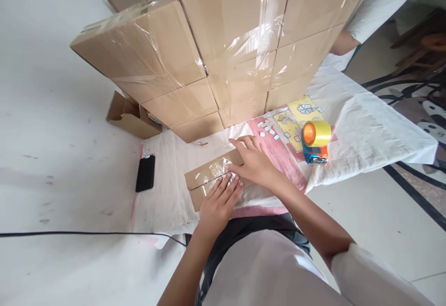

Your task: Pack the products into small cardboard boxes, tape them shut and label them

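A small cardboard box (204, 176) lies flat on the cloth-covered table in front of me, with shiny clear tape along its top seam. My left hand (223, 194) rests on the taped top near its front edge, fingers stretched out. Across the right end of the box lies my right hand (252, 159), its fingers spread and reaching over the far edge. Part of the box's right end is hidden beneath my hands. To the right stands a tape dispenser (315, 155) carrying a yellow roll of tape (322, 133).
Behind the box rises a wall of taped cardboard boxes (240, 64). An open small carton (134, 120) and a black phone (145, 173) are at the left, near the wall. Small paper pieces (268, 127) lie right of centre. Another person's arm (343, 43) shows beyond the stack.
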Demonstrator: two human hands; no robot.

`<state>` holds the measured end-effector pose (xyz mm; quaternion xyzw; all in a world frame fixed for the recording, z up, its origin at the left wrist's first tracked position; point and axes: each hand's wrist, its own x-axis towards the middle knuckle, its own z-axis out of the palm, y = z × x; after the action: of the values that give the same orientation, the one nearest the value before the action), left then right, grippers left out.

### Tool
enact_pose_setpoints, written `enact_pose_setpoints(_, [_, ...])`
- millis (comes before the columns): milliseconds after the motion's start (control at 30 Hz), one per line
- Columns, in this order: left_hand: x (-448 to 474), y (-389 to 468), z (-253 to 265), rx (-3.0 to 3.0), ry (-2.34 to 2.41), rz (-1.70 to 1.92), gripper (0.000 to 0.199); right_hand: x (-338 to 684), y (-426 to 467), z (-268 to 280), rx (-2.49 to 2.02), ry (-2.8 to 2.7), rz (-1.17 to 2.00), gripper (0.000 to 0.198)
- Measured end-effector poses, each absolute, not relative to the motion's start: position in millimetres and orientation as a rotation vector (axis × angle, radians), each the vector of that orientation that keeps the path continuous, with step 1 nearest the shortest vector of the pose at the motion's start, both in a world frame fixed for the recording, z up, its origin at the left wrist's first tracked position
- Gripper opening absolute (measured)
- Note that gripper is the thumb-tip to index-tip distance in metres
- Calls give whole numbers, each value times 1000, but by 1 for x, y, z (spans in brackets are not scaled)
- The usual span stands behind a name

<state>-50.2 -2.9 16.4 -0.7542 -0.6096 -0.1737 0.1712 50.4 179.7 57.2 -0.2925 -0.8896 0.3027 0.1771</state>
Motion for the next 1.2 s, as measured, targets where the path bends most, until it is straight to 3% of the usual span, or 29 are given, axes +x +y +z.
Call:
enact_pose_setpoints(133, [-49,-7,9,-2110,-1726,-684,36,22,204,73,-962,-2814,973,39])
enact_pose_setpoints(467, [-59,-8,7,-2156,-1542,-784,26,22,198,49,-1241,-2546,771,42])
enact_pose_setpoints(767, [-49,-7,-2,-1915,-1609,-718,33,176,374,50,-1585,-1987,427,45])
enact_pose_setpoints(867, [-42,-4,-10,-1800,-1632,-767,32,219,432,45,-1588,-1947,454,43])
enact_pose_setpoints(1200, [-39,-4,-16,-1768,-1669,-734,37,206,488,-22,-1424,-2175,559,31])
